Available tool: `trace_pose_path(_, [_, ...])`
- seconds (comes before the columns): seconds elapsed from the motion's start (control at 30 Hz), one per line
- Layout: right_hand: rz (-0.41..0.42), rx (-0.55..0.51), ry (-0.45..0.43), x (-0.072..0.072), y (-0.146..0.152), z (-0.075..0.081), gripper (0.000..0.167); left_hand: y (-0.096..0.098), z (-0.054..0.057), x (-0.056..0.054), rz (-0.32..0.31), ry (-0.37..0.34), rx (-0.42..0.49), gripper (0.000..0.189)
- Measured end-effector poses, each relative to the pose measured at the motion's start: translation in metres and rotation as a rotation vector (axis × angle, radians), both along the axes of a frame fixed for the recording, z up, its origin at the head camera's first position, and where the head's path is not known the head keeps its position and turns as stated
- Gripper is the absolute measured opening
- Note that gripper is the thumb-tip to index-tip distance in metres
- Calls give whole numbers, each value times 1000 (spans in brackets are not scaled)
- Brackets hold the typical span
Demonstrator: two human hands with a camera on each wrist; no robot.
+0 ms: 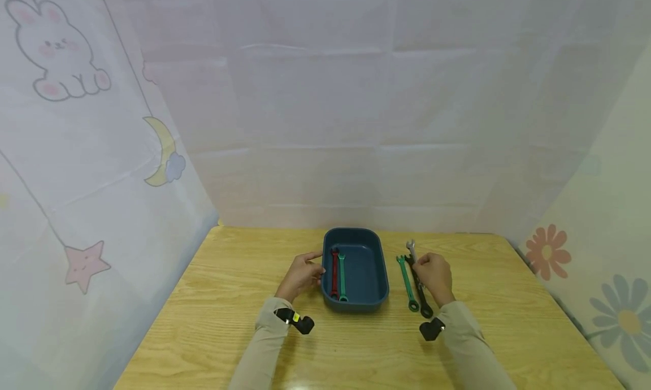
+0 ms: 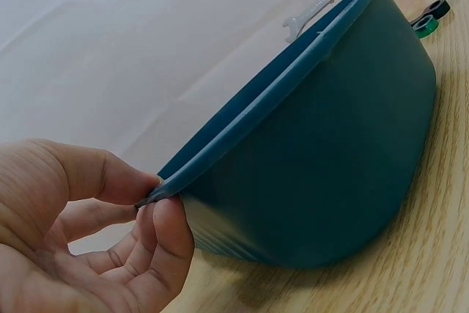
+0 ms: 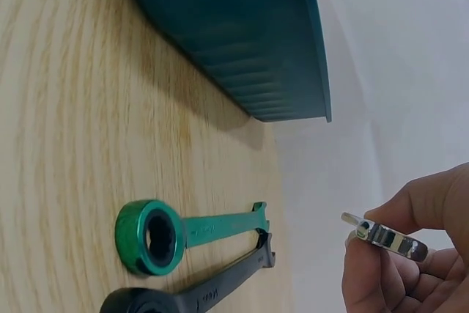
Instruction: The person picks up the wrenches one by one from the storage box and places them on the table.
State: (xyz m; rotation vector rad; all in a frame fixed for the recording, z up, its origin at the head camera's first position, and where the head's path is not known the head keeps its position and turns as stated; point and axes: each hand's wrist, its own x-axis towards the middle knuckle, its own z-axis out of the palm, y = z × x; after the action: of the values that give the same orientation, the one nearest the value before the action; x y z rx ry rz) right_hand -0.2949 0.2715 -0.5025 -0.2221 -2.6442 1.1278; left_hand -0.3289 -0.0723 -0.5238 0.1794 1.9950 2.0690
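A blue plastic bin (image 1: 360, 306) stands on the table with a red wrench (image 1: 334, 274) and a green wrench (image 1: 342, 277) lying along its left side. My left hand (image 1: 302, 276) pinches the bin's left rim between thumb and fingers, as the left wrist view shows. To the right of the bin, my right hand (image 1: 435, 274) holds a silver wrench (image 1: 411, 246) above the table, pinched between thumb and forefinger. Below it lie another green wrench (image 3: 223, 229) and a black wrench (image 3: 227, 284), side by side.
The bin and wrenches rest on a light wood-grain table (image 1: 229, 322). Behind it hangs a pale sheet (image 1: 315, 124), and printed cloths with a bunny, a moon and flowers cover the sides. Each wrist wears a small black camera (image 1: 300, 320).
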Motion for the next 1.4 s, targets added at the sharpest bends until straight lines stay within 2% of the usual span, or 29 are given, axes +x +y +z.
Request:
trace_pose_path(0.27, [-15, 3, 9, 1, 7, -8, 16, -1, -3, -1, -11, -3, -1, 59])
trace_pose_path(0.63, [-18, 7, -12, 6, 16, -17, 17, 2, -1, 4, 8, 3, 0, 60])
trace_pose_path(1.0, [-2, 16, -21, 9, 24, -26, 16, 1, -3, -1, -3, -3, -7, 60])
trace_pose_path(1.4, [-6, 26, -60, 10, 28, -29, 16, 0, -1, 1, 11, 4, -2, 61])
